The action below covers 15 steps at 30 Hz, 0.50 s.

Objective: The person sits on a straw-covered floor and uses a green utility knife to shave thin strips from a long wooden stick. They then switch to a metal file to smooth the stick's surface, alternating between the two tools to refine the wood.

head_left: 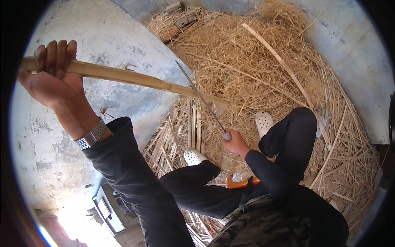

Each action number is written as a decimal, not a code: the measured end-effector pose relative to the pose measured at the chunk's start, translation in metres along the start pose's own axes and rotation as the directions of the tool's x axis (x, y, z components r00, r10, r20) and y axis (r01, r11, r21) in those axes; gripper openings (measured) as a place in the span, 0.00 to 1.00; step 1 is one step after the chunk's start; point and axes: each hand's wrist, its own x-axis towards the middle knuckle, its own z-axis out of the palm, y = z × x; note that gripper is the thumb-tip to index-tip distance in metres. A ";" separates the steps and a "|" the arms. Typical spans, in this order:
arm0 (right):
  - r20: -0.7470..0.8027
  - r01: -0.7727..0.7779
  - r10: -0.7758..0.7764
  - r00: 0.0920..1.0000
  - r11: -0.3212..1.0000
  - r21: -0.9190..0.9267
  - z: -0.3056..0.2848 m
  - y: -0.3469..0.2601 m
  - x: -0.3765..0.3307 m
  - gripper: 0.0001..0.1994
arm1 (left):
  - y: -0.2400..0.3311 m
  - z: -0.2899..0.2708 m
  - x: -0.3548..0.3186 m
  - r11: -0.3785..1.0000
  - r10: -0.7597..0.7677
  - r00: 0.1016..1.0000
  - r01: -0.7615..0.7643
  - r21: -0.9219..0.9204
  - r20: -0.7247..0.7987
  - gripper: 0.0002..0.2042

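The left hand [51, 78] is raised and clenched around one end of a long bamboo pole [135, 79]. The pole runs away from that hand toward the right hand [235, 143], which is closed on the handle of a long knife [201, 99]. The blade meets the pole near its far end. Below the knife hand lie cut bamboo strips [181, 131], and beyond it a wide heap of straw-like shavings [255, 70], so much splitting looks already done. This pole appears mostly whole, with the cut seemingly just starting.
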 end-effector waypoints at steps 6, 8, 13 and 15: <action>-0.066 -0.545 0.548 0.834 0.837 0.050 0.003 0.200 -0.003 0.15 | 0.000 -0.003 0.006 0.997 -0.063 0.998 0.062 -0.034 -0.016 0.28; -0.017 -0.613 0.623 0.782 0.773 0.161 0.003 0.197 0.003 0.16 | -0.002 -0.008 0.010 0.992 -0.114 0.993 0.112 -0.052 -0.035 0.29; -0.030 -0.583 0.632 0.774 0.731 0.356 0.030 0.186 0.009 0.15 | -0.028 -0.023 0.005 0.957 -0.238 0.962 0.256 -0.137 0.134 0.32; -0.091 -0.585 0.605 0.791 0.791 0.180 0.017 0.177 -0.001 0.15 | -0.047 -0.038 -0.008 0.948 -0.280 0.952 0.295 -0.119 0.128 0.33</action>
